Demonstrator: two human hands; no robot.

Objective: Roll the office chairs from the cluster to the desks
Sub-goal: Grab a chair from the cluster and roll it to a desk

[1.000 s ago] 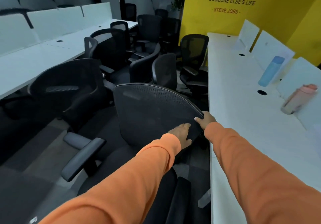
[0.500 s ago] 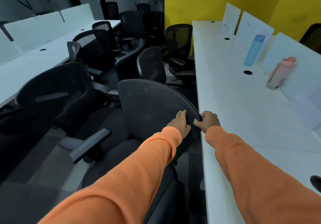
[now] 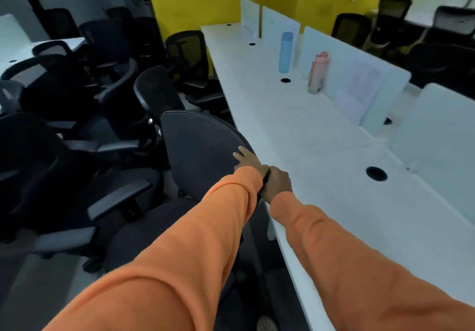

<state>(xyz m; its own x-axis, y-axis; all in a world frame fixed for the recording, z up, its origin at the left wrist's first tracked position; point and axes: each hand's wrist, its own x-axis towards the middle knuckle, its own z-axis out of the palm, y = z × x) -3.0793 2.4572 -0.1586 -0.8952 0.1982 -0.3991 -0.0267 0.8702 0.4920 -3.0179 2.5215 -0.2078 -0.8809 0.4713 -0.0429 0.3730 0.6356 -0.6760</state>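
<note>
A black mesh-backed office chair point(image 3: 200, 148) stands right in front of me, its back edge against the long white desk point(image 3: 321, 156). My left hand point(image 3: 248, 160) lies on the chair's backrest near its right rim, fingers stretched flat over the mesh. My right hand point(image 3: 277, 183) grips the backrest's right edge, fingers curled round it, just above the desk's front edge. Both arms wear orange sleeves. A cluster of black office chairs point(image 3: 102, 99) fills the aisle to the left.
On the white desk stand a blue bottle point(image 3: 285, 52), a pink bottle point(image 3: 317, 72) and pale divider panels point(image 3: 359, 81). Another white desk point(image 3: 15, 50) runs at the far left. More chairs point(image 3: 393, 25) stand behind the dividers. A yellow wall point(image 3: 231, 4) closes the aisle.
The view has swung right and the chair has come closer to the white desk. My right hand has slid lower along the backrest's edge; my left hand stays on the mesh.
</note>
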